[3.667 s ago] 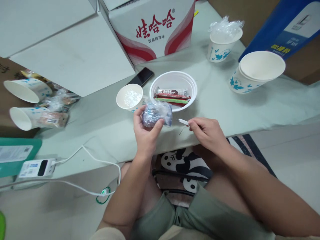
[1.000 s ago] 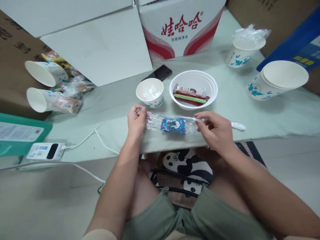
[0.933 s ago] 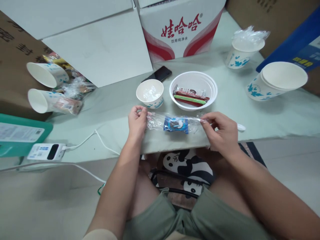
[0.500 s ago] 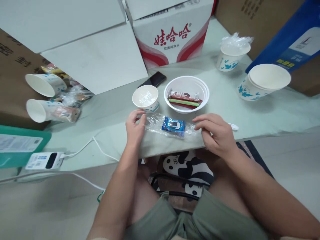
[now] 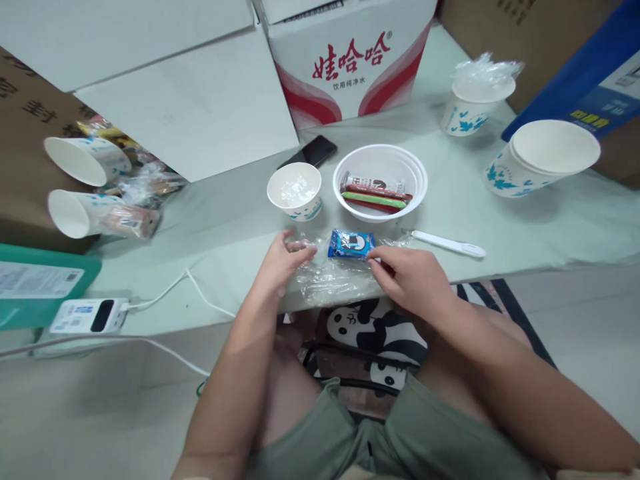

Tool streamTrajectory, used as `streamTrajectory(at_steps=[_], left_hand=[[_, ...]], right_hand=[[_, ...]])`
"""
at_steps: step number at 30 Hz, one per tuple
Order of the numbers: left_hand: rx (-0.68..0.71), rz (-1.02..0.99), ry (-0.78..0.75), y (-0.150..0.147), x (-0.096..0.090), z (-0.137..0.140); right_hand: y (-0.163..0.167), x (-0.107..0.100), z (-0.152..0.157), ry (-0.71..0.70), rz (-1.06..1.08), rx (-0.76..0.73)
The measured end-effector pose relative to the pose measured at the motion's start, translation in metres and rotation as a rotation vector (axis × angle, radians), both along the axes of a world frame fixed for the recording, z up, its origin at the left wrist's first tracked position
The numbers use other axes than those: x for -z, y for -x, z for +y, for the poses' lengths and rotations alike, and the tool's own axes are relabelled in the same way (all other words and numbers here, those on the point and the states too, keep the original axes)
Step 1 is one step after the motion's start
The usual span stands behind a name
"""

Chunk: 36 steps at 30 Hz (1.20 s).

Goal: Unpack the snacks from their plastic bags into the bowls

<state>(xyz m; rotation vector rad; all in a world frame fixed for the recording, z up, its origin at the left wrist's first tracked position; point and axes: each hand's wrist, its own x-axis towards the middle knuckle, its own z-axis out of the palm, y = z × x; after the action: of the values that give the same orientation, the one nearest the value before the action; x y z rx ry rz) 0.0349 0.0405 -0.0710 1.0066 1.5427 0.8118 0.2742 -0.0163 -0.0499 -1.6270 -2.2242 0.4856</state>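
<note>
A small blue snack packet (image 5: 351, 244) lies on a crumpled sheet of clear plastic film (image 5: 325, 283) near the table's front edge. The fingertips of my right hand (image 5: 407, 277) pinch the packet's lower right corner. Beside the packet on the left, my left hand (image 5: 281, 265) rests at the film, thumb stretched out and apart from the index finger. Just behind stand a paper cup (image 5: 306, 212) with clear plastic inside and a white bowl (image 5: 381, 155) holding several wrapped snack sticks (image 5: 375, 198). A slim white-handled tool (image 5: 450, 244) with a thin tip lies right of the film.
A black phone (image 5: 315, 152) lies behind the cup. Paper cups (image 5: 520, 175) stand at right, one stuffed with plastic (image 5: 470, 117). Two cups (image 5: 83, 217) lie tipped at left near wrapped snacks. Cartons (image 5: 350, 73) line the back. A white device (image 5: 90, 315) trails a cable at left.
My right hand has moved left onto the packet's corner, uncovering the white-handled tool. My left hand's thumb has stretched out to the right. The film now spreads nearer the table's front edge.
</note>
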Motion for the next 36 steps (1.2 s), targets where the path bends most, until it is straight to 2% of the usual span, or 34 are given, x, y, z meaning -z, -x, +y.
streamTrajectory(at_steps=[1, 3, 6, 10, 14, 18, 23, 27, 32, 36], left_hand=[[0.018, -0.07, 0.081, -0.004, -0.003, -0.001], [0.068, -0.199, 0.137, -0.012, -0.009, -0.005], [0.054, -0.358, 0.072, -0.023, -0.016, -0.009], [0.023, -0.542, 0.077, -0.032, -0.02, -0.012], [0.01, -0.655, 0.108, -0.037, -0.017, -0.013], [-0.053, -0.598, 0.143, -0.042, -0.013, -0.012], [0.129, -0.472, 0.136, -0.043, -0.013, -0.017], [0.156, -0.398, 0.149, -0.037, -0.01, -0.023], [0.194, -0.397, 0.242, -0.024, -0.012, -0.022], [0.058, -0.328, 0.202, -0.025, -0.012, -0.016]], right_hand=[[0.002, 0.003, 0.0, -0.072, 0.097, -0.036], [0.009, 0.009, 0.001, -0.16, 0.235, -0.143], [0.021, 0.018, 0.004, -0.182, 0.239, -0.203], [0.028, 0.024, 0.011, -0.184, 0.157, -0.078], [0.022, 0.027, 0.018, -0.187, 0.254, 0.03], [0.014, 0.03, 0.022, -0.15, 0.331, 0.08], [0.011, 0.03, 0.019, -0.082, 0.256, 0.056], [0.01, 0.029, 0.019, -0.06, 0.211, 0.033], [0.009, 0.029, 0.018, -0.07, 0.266, 0.005], [0.01, 0.028, 0.015, -0.064, 0.277, 0.004]])
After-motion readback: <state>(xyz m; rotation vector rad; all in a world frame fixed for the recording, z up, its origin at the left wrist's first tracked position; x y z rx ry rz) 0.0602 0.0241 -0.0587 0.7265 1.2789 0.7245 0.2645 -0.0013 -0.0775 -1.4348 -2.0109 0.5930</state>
